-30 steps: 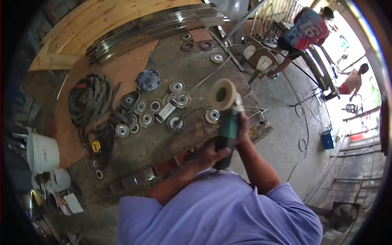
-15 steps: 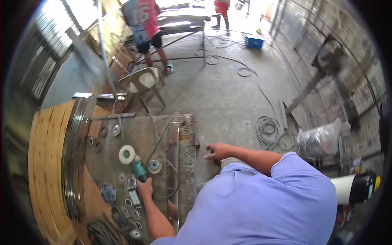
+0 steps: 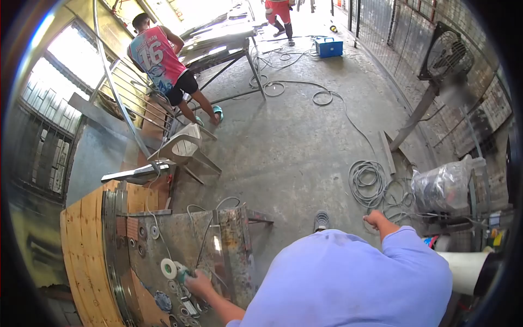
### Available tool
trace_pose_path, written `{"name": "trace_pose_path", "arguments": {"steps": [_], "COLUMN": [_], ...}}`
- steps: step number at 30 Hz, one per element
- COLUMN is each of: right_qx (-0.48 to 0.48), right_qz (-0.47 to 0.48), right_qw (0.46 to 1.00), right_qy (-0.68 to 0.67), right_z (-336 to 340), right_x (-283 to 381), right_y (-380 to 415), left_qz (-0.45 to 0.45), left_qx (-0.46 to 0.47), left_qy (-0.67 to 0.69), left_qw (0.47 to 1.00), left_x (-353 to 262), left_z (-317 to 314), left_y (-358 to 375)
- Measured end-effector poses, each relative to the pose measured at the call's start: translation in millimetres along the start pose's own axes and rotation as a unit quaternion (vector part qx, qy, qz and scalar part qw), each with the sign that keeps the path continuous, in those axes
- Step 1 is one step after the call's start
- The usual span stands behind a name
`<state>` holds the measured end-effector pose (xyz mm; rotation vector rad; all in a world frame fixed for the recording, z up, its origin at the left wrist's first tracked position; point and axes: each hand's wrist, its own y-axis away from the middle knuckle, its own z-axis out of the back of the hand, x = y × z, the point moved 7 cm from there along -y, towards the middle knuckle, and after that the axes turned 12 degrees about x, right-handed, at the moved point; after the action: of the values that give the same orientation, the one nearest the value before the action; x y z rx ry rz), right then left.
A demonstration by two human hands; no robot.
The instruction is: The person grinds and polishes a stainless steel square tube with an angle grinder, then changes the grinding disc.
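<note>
My left hand (image 3: 199, 284) is wrapped round the body of a teal angle grinder (image 3: 182, 273) at the left of the workbench (image 3: 190, 234). A white round disc (image 3: 168, 268) with a green centre is fitted on the grinder's head. Several loose discs and metal fittings lie on the bench beside and below that hand, with a crumpled bluish piece (image 3: 163, 300) among them. Out to the right, my right hand (image 3: 373, 218) hangs over the floor with its fingers curled in and nothing visible in them. My shoe (image 3: 322, 220) shows in front of my body.
A coiled cable (image 3: 366, 182) lies on the floor ahead, near a plastic-wrapped bundle (image 3: 444, 182). A plastic chair (image 3: 182, 144) and a person in a pink jersey (image 3: 155, 54) are ahead left. Farther off are a blue box (image 3: 329, 47) and another person's legs (image 3: 279, 22). A fan (image 3: 449, 54) stands right.
My view has shifted, and the bench appears lower in it. My right hand has swung outward to the right and its fingers have curled. The grinder is still in my left hand.
</note>
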<state>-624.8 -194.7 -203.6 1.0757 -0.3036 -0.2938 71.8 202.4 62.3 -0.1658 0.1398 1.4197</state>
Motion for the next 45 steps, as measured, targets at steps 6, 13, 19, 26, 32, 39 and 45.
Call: {"name": "trace_pose_path", "arguments": {"steps": [6, 13, 19, 26, 32, 39, 45], "right_qx": [0.024, -0.055, -0.034, 0.025, 0.036, 0.077, -0.065], "right_qz": [0.085, 0.288, 0.143, -0.1, 0.042, 0.05, 0.213], "right_qw": [0.995, 0.956, 0.989, 0.942, 0.929, 0.989, 0.959], "right_qy": [-0.052, 0.012, 0.006, -0.32, -0.365, -0.119, 0.174], "right_z": [48.5, 94.4, 158.2, 228.4, 316.9, 449.3, 615.7], "right_x": [104.7, 263.5, 224.5, 201.8, 443.7, 654.0, 941.9], "right_y": [-58.3, -74.1, -129.9, -180.4, -219.0, -386.8, -424.5], "left_qz": [-0.267, -0.411, -0.361, -0.439, -0.467, -0.327, -0.182], "left_qx": [0.093, 0.146, 0.267, 0.295, 0.342, 0.462, 0.474], "left_qy": [0.11, 0.107, 0.109, 0.122, 0.113, -0.022, 0.025], "left_qw": [0.953, 0.894, 0.887, 0.84, 0.808, 0.824, 0.861], "left_x": [-270.1, -417.9, -522.5, -743.3, -894.7, -926.7, -924.1], "left_z": [-36.9, -118.1, -211.8, -241.9, -275.3, -424.4, -428.0], "left_y": [32.8, 27.8, -46.9, -173.9, -256.4, -356.0, -439.0]}}
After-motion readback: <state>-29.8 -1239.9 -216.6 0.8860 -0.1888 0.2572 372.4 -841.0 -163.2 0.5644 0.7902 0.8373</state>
